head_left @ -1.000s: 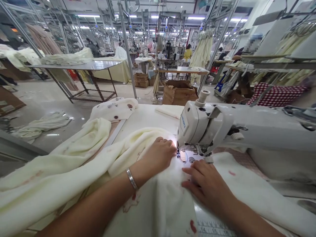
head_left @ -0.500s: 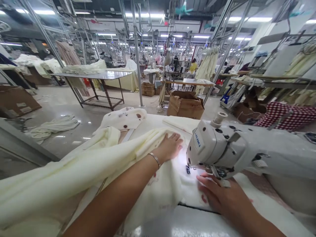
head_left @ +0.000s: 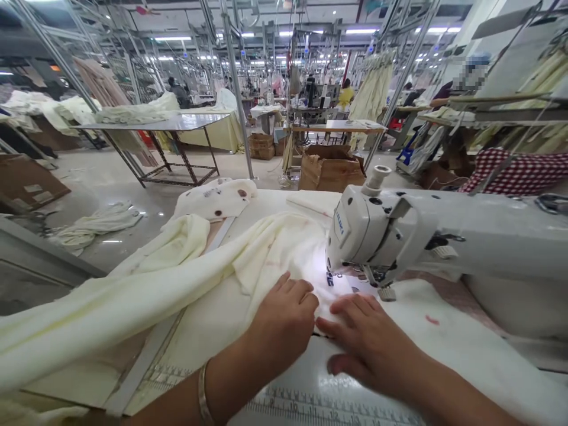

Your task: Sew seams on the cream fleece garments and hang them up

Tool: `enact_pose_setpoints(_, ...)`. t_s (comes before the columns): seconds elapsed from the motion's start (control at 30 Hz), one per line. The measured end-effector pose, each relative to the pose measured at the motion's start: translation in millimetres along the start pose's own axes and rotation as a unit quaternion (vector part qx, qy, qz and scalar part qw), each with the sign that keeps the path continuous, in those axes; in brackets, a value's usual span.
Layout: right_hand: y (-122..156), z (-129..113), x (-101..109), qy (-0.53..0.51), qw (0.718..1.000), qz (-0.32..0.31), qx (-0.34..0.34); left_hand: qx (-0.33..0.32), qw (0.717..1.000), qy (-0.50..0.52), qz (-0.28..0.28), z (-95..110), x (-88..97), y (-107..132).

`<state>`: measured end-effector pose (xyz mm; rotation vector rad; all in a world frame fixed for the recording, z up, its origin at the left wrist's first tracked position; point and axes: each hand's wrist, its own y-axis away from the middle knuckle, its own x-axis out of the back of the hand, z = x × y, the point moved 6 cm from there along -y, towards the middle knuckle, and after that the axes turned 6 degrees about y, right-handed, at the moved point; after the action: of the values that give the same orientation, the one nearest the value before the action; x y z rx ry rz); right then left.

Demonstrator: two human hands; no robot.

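Cream fabric (head_left: 199, 278) with faint reddish prints runs from the lower left across the table to a white sewing machine (head_left: 361, 234). My left hand (head_left: 284, 322), with a bracelet at the wrist, has its fingers curled on the fabric's near edge, just left of the needle area. Close beside it, my right hand (head_left: 370, 334) rests its fingertips by the same edge below the machine head, thumb held apart. The lamp lights the cloth near the presser foot, and the needle itself is hard to make out. More pale fabric lies right of the machine head.
A printed cloth bundle (head_left: 215, 198) lies at the table's far left. Ruler markings (head_left: 310, 408) run along the near edge. Beyond stand a cardboard box (head_left: 331, 170) and a metal-legged table (head_left: 177, 122). Loose fabric (head_left: 100, 226) is on the floor. A checkered cloth (head_left: 510, 174) is at right.
My left hand has come back from the far part of the fabric to its near edge. My right hand has moved left, out from beside the machine head, close to the left.
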<state>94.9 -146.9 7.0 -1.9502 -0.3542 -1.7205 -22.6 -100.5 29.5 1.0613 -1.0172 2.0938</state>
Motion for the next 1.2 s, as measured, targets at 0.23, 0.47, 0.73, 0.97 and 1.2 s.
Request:
enact_pose_setpoints(0.23,3.1,-5.1,5.1,-0.021,1.000,0.021,0.009,-0.040,0.998,-0.021,0.034,9.0,6.0,-8.8)
enact_pose_setpoints(0.47,3.0,0.6,10.1,-0.020,0.994,0.106,-0.015,-0.069,0.994,-0.079,-0.022,3.8,-26.5,11.7)
enact_pose_setpoints(0.73,2.0,-18.6,12.6,-0.005,0.985,0.161,0.057,-0.005,0.995,-0.013,-0.096,1.6,-25.9,13.9)
enact_pose_setpoints(0.97,-0.5,-8.0,14.4,0.010,0.987,0.155,0.038,0.065,0.990,0.066,-0.109,-9.5,-13.6,-7.0)
enact_pose_setpoints(1.2,-6.7,10.5,13.9,0.043,0.986,0.159,0.026,0.015,0.993,-0.018,-0.112,-37.5,-38.8,-32.0)
